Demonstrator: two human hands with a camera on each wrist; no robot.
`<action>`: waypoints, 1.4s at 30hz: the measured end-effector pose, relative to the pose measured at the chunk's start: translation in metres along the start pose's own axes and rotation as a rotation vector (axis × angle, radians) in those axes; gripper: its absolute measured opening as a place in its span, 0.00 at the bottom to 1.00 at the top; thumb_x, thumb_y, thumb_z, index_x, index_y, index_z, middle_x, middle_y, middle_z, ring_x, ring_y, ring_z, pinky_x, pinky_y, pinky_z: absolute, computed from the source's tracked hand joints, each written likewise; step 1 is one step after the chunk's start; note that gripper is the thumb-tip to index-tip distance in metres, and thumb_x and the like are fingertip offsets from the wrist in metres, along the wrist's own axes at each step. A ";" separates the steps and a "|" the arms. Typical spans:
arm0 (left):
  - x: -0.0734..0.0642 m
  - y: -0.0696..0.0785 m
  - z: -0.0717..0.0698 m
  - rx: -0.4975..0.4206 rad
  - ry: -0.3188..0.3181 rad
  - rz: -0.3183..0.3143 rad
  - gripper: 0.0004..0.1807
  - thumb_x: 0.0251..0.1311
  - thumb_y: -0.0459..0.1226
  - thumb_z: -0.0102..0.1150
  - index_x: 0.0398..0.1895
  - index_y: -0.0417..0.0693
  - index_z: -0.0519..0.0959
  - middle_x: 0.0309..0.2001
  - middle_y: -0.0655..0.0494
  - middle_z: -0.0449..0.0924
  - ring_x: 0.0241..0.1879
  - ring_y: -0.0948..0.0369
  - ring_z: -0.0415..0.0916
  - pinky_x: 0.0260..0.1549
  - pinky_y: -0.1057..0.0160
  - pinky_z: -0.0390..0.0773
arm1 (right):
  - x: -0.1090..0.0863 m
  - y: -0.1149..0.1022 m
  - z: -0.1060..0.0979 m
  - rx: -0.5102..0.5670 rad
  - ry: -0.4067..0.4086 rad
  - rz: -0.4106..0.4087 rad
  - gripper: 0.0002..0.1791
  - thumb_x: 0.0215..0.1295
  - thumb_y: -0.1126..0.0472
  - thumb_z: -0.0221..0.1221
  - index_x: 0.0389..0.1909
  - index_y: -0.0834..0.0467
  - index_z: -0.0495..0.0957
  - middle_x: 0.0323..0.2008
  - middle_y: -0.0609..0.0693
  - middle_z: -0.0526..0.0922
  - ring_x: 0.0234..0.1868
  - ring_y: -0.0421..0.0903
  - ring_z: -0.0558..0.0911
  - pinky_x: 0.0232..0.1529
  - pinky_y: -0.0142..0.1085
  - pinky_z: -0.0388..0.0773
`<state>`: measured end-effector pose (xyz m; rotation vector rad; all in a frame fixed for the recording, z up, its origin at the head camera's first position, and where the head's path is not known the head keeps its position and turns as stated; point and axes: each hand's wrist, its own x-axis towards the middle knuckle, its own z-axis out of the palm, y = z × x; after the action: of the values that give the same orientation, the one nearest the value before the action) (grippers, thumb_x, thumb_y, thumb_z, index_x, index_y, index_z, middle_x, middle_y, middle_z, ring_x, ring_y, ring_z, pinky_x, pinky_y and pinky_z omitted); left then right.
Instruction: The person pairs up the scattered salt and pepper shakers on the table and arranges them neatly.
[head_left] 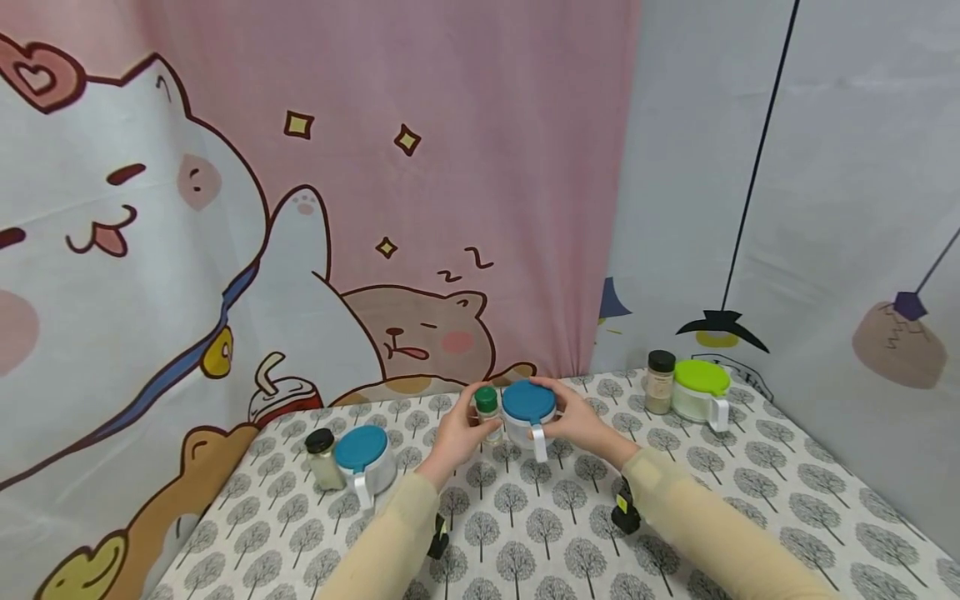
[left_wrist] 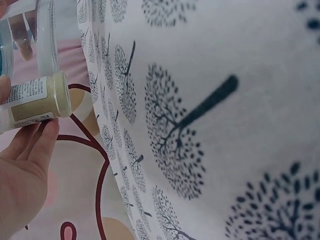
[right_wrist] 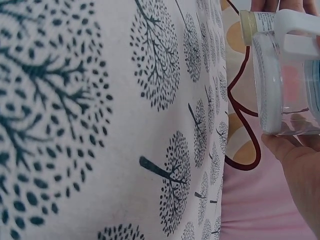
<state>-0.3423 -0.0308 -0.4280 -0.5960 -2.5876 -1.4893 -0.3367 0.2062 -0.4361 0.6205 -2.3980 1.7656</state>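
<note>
My left hand (head_left: 459, 433) grips a small spice jar (head_left: 487, 401) with a green lid and a printed label. In the left wrist view the jar (left_wrist: 40, 100) shows yellowish-brown contents, its base raised off the cloth. My right hand (head_left: 581, 422) holds a clear seasoning pot (head_left: 529, 403) with a blue lid and white handle. Seen from the right wrist, this pot (right_wrist: 272, 82) is also held above the cloth, its base whitish inside. Both containers are side by side and upright; whether they touch I cannot tell.
On the left of the tree-patterned tablecloth (head_left: 543, 527) stand a black-lidded jar (head_left: 326, 462) and another blue-lidded pot (head_left: 362, 450). At the back right are a black-lidded jar (head_left: 660, 385) and a green-lidded pot (head_left: 701, 392). Cartoon-printed curtains (head_left: 480, 183) hang behind.
</note>
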 end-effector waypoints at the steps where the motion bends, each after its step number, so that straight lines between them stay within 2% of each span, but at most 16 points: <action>1: -0.001 0.000 -0.001 0.000 -0.001 -0.003 0.36 0.61 0.41 0.66 0.70 0.70 0.61 0.41 0.54 0.81 0.35 0.60 0.77 0.28 0.61 0.76 | 0.000 0.001 0.001 -0.004 0.003 0.004 0.49 0.49 0.62 0.75 0.72 0.56 0.60 0.66 0.62 0.65 0.61 0.62 0.70 0.56 0.52 0.72; 7: -0.003 -0.002 -0.004 0.005 0.006 -0.019 0.37 0.60 0.41 0.67 0.70 0.69 0.61 0.37 0.55 0.80 0.32 0.60 0.76 0.26 0.61 0.75 | 0.001 0.002 0.005 -0.043 0.020 0.033 0.50 0.48 0.58 0.76 0.72 0.55 0.60 0.65 0.62 0.67 0.61 0.61 0.72 0.55 0.51 0.74; 12: -0.005 -0.002 -0.008 0.033 0.026 -0.038 0.37 0.59 0.42 0.67 0.70 0.69 0.61 0.36 0.55 0.80 0.33 0.61 0.76 0.26 0.61 0.75 | 0.003 0.001 0.009 -0.053 0.011 0.023 0.50 0.50 0.59 0.75 0.72 0.57 0.59 0.65 0.64 0.66 0.61 0.62 0.71 0.55 0.51 0.74; 17: -0.006 -0.003 -0.011 0.039 0.037 -0.049 0.37 0.59 0.43 0.68 0.70 0.71 0.62 0.36 0.56 0.81 0.33 0.62 0.77 0.27 0.61 0.75 | 0.005 0.000 0.013 -0.033 -0.005 0.037 0.49 0.50 0.60 0.74 0.72 0.53 0.59 0.65 0.63 0.66 0.61 0.62 0.71 0.54 0.50 0.74; 26: -0.009 -0.006 -0.018 0.031 0.022 -0.035 0.36 0.60 0.42 0.66 0.70 0.67 0.61 0.32 0.56 0.79 0.31 0.61 0.76 0.25 0.61 0.75 | 0.010 0.002 0.020 0.004 -0.025 0.024 0.48 0.51 0.61 0.74 0.72 0.51 0.60 0.66 0.61 0.65 0.62 0.61 0.70 0.53 0.50 0.75; 35: -0.016 -0.009 -0.026 0.040 0.029 -0.006 0.36 0.61 0.40 0.66 0.71 0.65 0.61 0.39 0.54 0.82 0.35 0.60 0.79 0.28 0.60 0.77 | 0.013 -0.002 0.027 0.007 -0.034 0.055 0.49 0.48 0.60 0.75 0.72 0.49 0.61 0.64 0.60 0.68 0.62 0.60 0.70 0.54 0.50 0.74; 42: -0.021 -0.015 -0.032 0.036 0.041 -0.045 0.37 0.61 0.40 0.66 0.71 0.66 0.61 0.39 0.55 0.81 0.36 0.60 0.78 0.30 0.59 0.76 | 0.016 -0.005 0.032 0.035 -0.052 0.046 0.49 0.50 0.61 0.74 0.72 0.51 0.59 0.66 0.61 0.65 0.63 0.61 0.69 0.53 0.49 0.75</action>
<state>-0.3319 -0.0710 -0.4296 -0.5010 -2.6076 -1.4484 -0.3438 0.1708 -0.4369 0.6269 -2.4397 1.8352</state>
